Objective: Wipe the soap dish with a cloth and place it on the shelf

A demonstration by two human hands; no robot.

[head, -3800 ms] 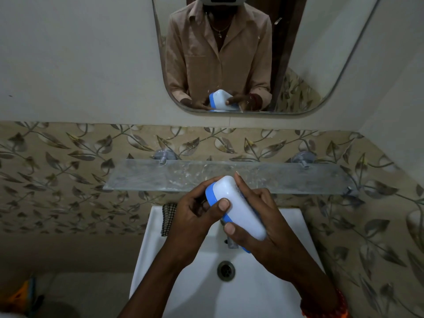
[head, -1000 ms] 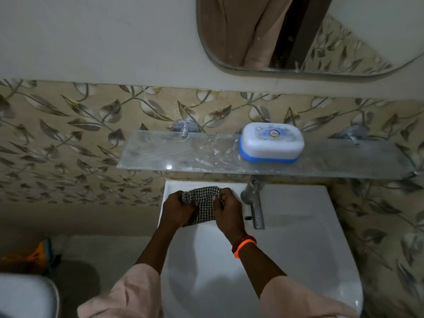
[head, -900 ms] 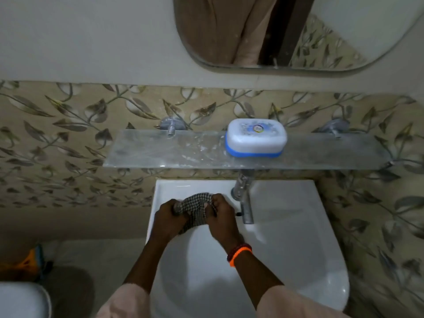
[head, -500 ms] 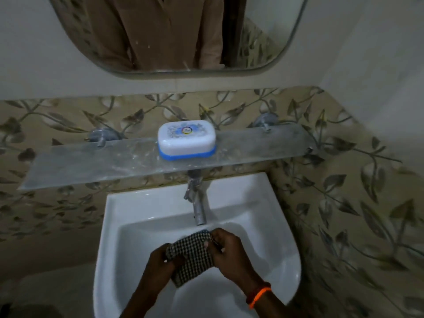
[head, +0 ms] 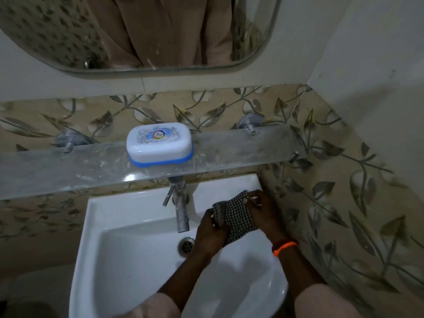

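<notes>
The white soap dish [head: 159,143] with a blue base and closed lid stands on the glass shelf [head: 229,150], near its middle, untouched. Below it, over the right rear corner of the white sink [head: 119,239], both hands hold a black-and-white checked cloth [head: 238,216]. My left hand [head: 210,232] grips the cloth's left edge. My right hand [head: 263,210], with an orange band at the wrist, pinches its upper right part. The cloth hangs folded between them.
A metal tap [head: 181,207] juts out under the shelf, just left of my hands, above the drain [head: 187,245]. A mirror [head: 142,31] hangs above. The leaf-patterned tiled wall [head: 344,203] closes in on the right.
The soap dish went from my hands onto the shelf. Both hands took up the cloth and carried it from the sink's left rear across to its right rear.
</notes>
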